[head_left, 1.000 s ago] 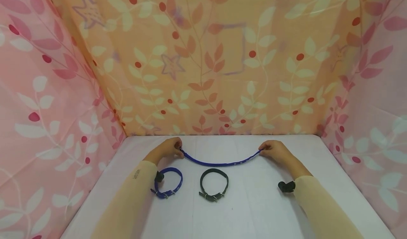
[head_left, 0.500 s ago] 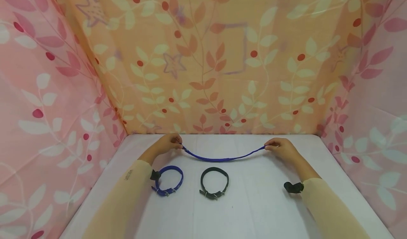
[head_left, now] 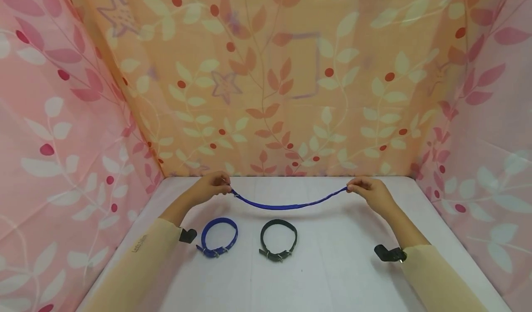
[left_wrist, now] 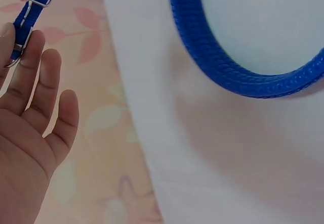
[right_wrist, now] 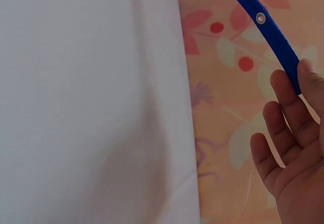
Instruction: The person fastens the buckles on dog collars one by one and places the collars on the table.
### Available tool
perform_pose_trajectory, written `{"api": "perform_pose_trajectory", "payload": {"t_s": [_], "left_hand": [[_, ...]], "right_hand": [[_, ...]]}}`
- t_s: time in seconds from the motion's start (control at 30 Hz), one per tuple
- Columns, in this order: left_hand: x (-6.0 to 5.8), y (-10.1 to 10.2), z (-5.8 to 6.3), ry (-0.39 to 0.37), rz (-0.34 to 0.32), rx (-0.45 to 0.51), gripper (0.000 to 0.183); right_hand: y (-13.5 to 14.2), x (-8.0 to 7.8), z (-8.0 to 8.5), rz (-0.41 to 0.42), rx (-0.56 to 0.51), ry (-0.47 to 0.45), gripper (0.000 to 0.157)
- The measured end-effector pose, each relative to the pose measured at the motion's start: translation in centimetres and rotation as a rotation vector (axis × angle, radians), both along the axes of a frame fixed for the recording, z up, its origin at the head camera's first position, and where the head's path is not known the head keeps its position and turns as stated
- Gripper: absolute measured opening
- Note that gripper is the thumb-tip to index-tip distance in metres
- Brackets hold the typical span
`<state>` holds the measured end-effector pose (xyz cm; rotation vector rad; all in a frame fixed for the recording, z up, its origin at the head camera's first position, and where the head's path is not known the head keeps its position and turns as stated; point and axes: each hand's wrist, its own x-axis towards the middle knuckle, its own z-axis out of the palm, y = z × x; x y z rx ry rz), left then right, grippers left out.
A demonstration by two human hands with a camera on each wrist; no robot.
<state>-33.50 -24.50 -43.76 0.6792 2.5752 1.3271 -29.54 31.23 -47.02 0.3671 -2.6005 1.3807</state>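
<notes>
A blue collar (head_left: 278, 207) hangs unfastened in a shallow curve between both hands, over the back of the table. Its buckle end (left_wrist: 23, 39) is pinched between thumb and finger of my left hand (head_left: 208, 187). My right hand (head_left: 374, 194) pinches the other tip, and metal eyelets show along that strap (right_wrist: 273, 34) in the right wrist view. Nearer to me, a second blue collar (head_left: 233, 233) lies buckled into a ring on the table. To its right rests a dark green, almost black collar (head_left: 297, 235), also buckled into a ring.
A white cloth covers the table (head_left: 324, 275). Flower-patterned curtains stand behind it (head_left: 266, 118) and along both sides. Black wrist mounts (head_left: 188, 235) sit at both sleeve cuffs.
Both hands have moved apart and slightly farther back, drawing the held blue collar into a wider curve higher above the table. The two ringed collars have stayed in place.
</notes>
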Motion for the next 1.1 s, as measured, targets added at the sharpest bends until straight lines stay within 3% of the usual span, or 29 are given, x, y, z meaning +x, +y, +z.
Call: {"api": "perform_pose_trajectory", "payload": {"t_s": [0.17, 0.27, 0.53, 0.7, 0.93, 1.1], "left_hand": [[1.8, -0.1, 1.6, 0.071, -0.012, 0.029, 0.016], [3.3, -0.2, 2.2, 0.079, 0.046, 0.020, 0.015], [7.2, -0.2, 1.5, 0.007, 0.187, 0.054, 0.026], [9.1, 0.5, 1.8, 0.056, 0.255, 0.050, 0.021], [11.0, 1.7, 2.6, 0.135, 0.317, 0.040, 0.037], [12.1, 2.6, 2.8, 0.206, 0.306, 0.067, 0.043]], "right_hand": [[-1.0, 1.5, 1.7, -0.027, -0.020, 0.061, 0.024], [-1.6, 2.3, 2.5, -0.037, -0.023, 0.097, 0.026], [-2.8, 4.8, 3.3, -0.103, -0.042, 0.142, 0.026], [-3.4, 6.3, 3.5, -0.146, -0.014, 0.194, 0.022], [-4.2, 8.2, 4.6, -0.172, 0.009, 0.291, 0.016], [-5.1, 9.5, 5.6, -0.153, 0.005, 0.368, 0.014]]}}
